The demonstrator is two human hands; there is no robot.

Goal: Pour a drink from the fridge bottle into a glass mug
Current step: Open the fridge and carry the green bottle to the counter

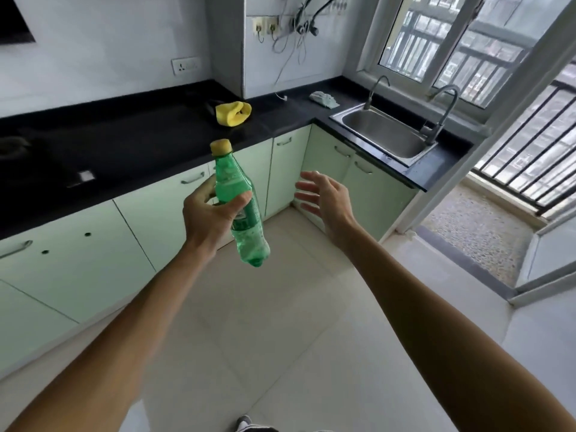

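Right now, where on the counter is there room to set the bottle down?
Bare black counter lies between the stove burner and the yellow cloth, and again between that cloth and the sink. A crumpled rag crowds the sink's back corner.

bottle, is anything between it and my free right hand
Nothing visible. The right hand hangs open beside the bottle, which the left hand grips around its middle; only open air separates them.
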